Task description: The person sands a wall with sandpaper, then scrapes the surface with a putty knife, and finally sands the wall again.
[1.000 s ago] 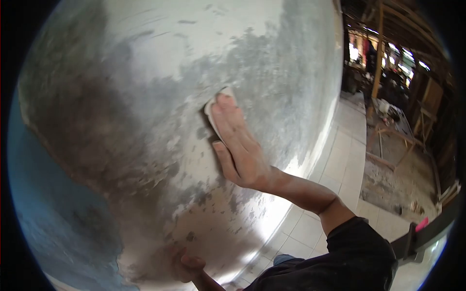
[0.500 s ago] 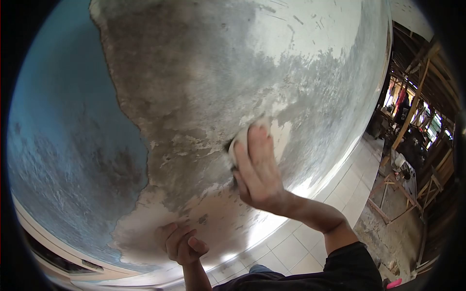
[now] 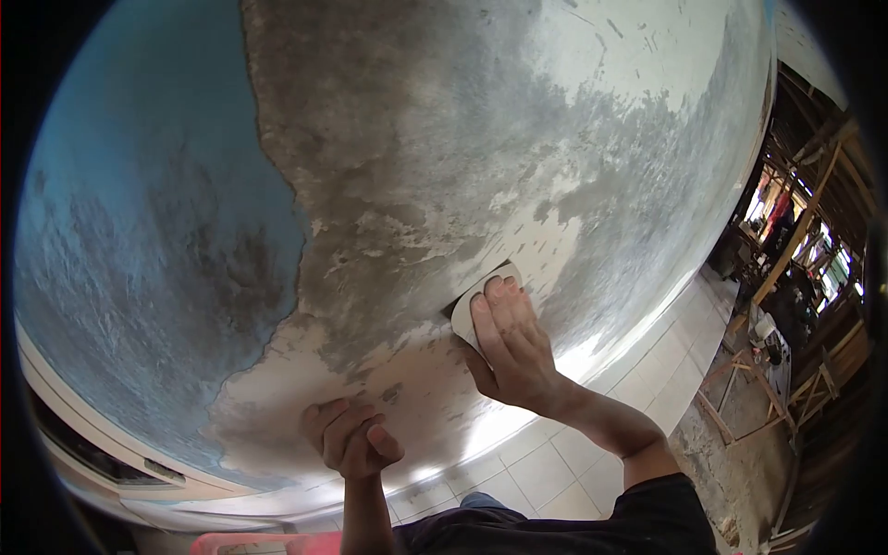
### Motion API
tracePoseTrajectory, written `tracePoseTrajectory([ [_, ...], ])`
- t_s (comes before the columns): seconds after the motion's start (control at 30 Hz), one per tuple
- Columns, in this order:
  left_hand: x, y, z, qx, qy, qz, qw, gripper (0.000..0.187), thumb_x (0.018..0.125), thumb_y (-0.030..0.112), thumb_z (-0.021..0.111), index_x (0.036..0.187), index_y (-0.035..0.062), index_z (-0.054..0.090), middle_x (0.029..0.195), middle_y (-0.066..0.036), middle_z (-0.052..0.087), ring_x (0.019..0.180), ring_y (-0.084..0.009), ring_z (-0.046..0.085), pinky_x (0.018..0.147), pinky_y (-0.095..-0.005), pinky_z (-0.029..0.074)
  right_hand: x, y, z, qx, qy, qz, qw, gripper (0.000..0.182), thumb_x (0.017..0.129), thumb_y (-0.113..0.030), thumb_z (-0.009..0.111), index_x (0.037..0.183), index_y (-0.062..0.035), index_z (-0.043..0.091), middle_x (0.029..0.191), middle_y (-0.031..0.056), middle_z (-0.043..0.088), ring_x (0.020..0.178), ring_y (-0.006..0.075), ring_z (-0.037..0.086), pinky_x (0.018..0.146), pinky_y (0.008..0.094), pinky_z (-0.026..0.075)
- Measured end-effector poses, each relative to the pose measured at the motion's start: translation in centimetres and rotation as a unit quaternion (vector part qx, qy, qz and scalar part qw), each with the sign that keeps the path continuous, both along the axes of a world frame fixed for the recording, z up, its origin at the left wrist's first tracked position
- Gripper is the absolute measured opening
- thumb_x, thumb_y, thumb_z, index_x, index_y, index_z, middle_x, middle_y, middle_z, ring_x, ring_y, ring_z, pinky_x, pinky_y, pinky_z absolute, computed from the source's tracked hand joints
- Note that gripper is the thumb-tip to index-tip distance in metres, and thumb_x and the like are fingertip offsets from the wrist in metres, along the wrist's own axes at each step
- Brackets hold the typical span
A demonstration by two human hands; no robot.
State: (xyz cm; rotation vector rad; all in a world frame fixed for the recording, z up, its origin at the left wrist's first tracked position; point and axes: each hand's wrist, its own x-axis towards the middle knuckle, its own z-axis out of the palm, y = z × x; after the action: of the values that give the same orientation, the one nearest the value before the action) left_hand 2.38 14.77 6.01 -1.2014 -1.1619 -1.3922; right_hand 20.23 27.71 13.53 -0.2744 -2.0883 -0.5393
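My right hand [image 3: 518, 356] presses a folded piece of sandpaper [image 3: 465, 319] flat on the wall [image 3: 398, 185], its fingers laid together over the pale backing. A dark edge of the sheet shows past the fingertips. Under it the wall is patchy, with grey bare areas and whitish filler [image 3: 541, 239]. Lower and to the left, my left hand [image 3: 354, 439] hovers close to the pale lower part of the wall with its fingers curled in and thumb up. Nothing shows in that hand.
Blue paint [image 3: 166, 185] covers the wall's left side, ending in a ragged edge. A pale frame [image 3: 102, 435] runs along the lower left. Below are white floor tiles [image 3: 546, 476] and a red plastic item [image 3: 231, 543]. A wooden trestle [image 3: 740, 398] stands at right.
My right hand has slid down the wall with the sandpaper, away from the whitish patch. The view has shifted slightly, bringing in the red item below. My left hand stays curled in nearly the same place.
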Motion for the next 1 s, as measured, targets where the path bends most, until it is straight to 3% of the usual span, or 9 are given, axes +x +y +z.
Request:
tracePoseTrajectory([
  [0.03,0.1,0.2,0.0,0.001,0.001,0.002,1.000,0.030,0.086,0.019,0.047,0.057,0.0114,0.053,0.072,-0.003,0.059,0.084,-0.0254,0.055,0.083,-0.0458,0.041,0.0,0.1,0.4,0.009,-0.017,0.023,1.000,0.060,0.089,-0.015,0.058,0.137,0.0122,0.037,0.142,0.0370,0.033,0.133,0.0541,0.030,0.105,0.0588,0.032],
  [0.23,1.0,0.8,0.2,-0.004,-0.008,-0.002,1.000,0.029,0.084,0.021,0.049,0.057,0.0113,0.054,0.071,-0.003,0.059,0.081,-0.0254,0.055,0.082,-0.0443,0.041,-2.3,-0.6,4.4,0.024,0.019,0.028,0.999,0.053,0.089,-0.007,0.053,0.135,0.0131,0.040,0.142,0.0374,0.033,0.133,0.0541,0.031,0.107,0.0586,0.029],
  [0.33,0.8,-0.3,-0.1,-0.044,-0.021,-0.042,0.998,0.026,0.082,0.019,0.051,0.058,0.0107,0.055,0.070,-0.003,0.059,0.076,-0.0258,0.056,0.084,-0.0437,0.040,-1.7,-1.3,2.9,-0.028,0.021,0.021,0.999,0.051,0.084,-0.005,0.054,0.134,0.0039,0.049,0.141,0.0247,0.044,0.134,0.0394,0.039,0.107,0.0491,0.035],
  [0.43,0.2,-1.8,-0.8,-0.088,-0.054,-0.103,0.989,0.020,0.078,0.018,0.054,0.060,0.0104,0.056,0.070,-0.005,0.059,0.072,-0.0256,0.057,0.087,-0.0437,0.038,-1.0,-0.1,0.0,0.023,0.010,0.010,1.000,0.052,0.083,-0.005,0.054,0.134,0.0042,0.048,0.141,0.0253,0.044,0.135,0.0387,0.039,0.108,0.0496,0.033],
  [0.53,1.1,-2.9,-2.6,-0.143,-0.081,-0.107,0.981,0.010,0.074,0.017,0.058,0.065,0.0126,0.058,0.069,-0.003,0.060,0.071,-0.0234,0.060,0.087,-0.0409,0.038,-1.8,-1.4,2.5,-0.016,0.013,-0.009,1.000,0.051,0.083,-0.005,0.054,0.134,0.0041,0.049,0.140,0.0246,0.046,0.133,0.0390,0.041,0.106,0.0491,0.036],
  [0.6,0.3,-1.9,-2.2,-0.131,-0.034,-0.091,0.987,0.001,0.068,0.014,0.060,0.068,0.0130,0.060,0.068,-0.003,0.060,0.070,-0.0216,0.062,0.087,-0.0390,0.038,-2.6,-1.8,5.0,0.021,0.053,-0.026,0.998,0.052,0.083,-0.005,0.054,0.134,0.0050,0.048,0.140,0.0250,0.045,0.131,0.0394,0.043,0.104,0.0485,0.039],
  [0.67,-0.4,-2.4,-2.9,-0.161,-0.034,-0.115,0.980,0.004,0.065,0.011,0.061,0.068,0.0131,0.061,0.071,-0.003,0.061,0.069,-0.0217,0.061,0.088,-0.0390,0.037,-2.7,-2.2,5.8,0.020,0.066,-0.016,0.997,0.052,0.083,-0.004,0.053,0.134,0.0060,0.048,0.140,0.0257,0.045,0.130,0.0399,0.044,0.103,0.0479,0.041],
  [0.8,-0.9,-4.1,-3.3,-0.161,-0.020,-0.164,0.973,0.014,0.084,0.018,0.067,0.080,0.0041,0.065,0.085,-0.011,0.068,0.090,-0.0331,0.064,0.091,-0.0480,0.045,-1.6,-2.1,3.7,-0.039,0.041,0.043,0.997,0.055,0.083,-0.001,0.053,0.136,0.0072,0.044,0.142,0.0280,0.041,0.131,0.0418,0.043,0.103,0.0484,0.041],
  [1.0,0.0,-5.7,-2.1,-0.170,-0.045,-0.199,0.964,0.011,0.082,0.010,0.068,0.075,0.0028,0.063,0.083,-0.012,0.067,0.088,-0.0306,0.064,0.087,-0.0462,0.047,-1.1,-0.4,11.1,-0.005,0.120,-0.003,0.993,0.063,0.084,0.000,0.052,0.144,0.0026,0.033,0.149,0.0281,0.028,0.137,0.0442,0.030,0.109,0.0514,0.032],
])
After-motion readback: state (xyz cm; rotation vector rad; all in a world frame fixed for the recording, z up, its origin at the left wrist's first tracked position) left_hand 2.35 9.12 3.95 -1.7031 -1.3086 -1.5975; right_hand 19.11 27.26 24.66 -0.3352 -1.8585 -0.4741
